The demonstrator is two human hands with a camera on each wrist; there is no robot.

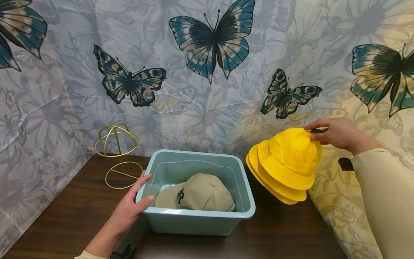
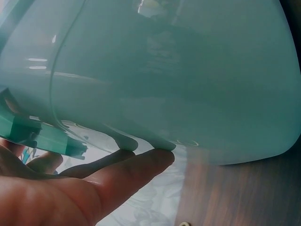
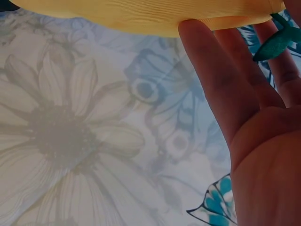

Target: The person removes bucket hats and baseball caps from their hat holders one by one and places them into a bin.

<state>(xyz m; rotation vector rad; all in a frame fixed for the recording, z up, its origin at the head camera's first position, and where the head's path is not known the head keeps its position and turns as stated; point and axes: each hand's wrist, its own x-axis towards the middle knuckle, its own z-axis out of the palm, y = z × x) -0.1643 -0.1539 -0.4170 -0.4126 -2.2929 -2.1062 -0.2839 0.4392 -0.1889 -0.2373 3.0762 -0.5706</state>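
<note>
A pale blue plastic bin (image 1: 194,225) stands on the table with a beige baseball cap (image 1: 207,194) inside, its brim pointing left. My left hand (image 1: 127,210) holds the bin's left rim, thumb and index finger over the edge. In the left wrist view, other fingertips (image 2: 162,157) press the bin's outer wall (image 2: 211,94). To the right of the bin, my right hand (image 1: 337,135) grips a tilted stack of yellow bucket hats (image 1: 288,158) by the crown, near a green leaf-like tab (image 1: 318,131). The right wrist view shows fingers (image 3: 216,75) against the yellow cloth (image 3: 141,16).
A gold wire hat stand (image 1: 123,172) is at the back left, beside the bin. The dark wood table (image 1: 74,212) meets a butterfly-print cloth (image 1: 210,118) hanging behind and at both sides.
</note>
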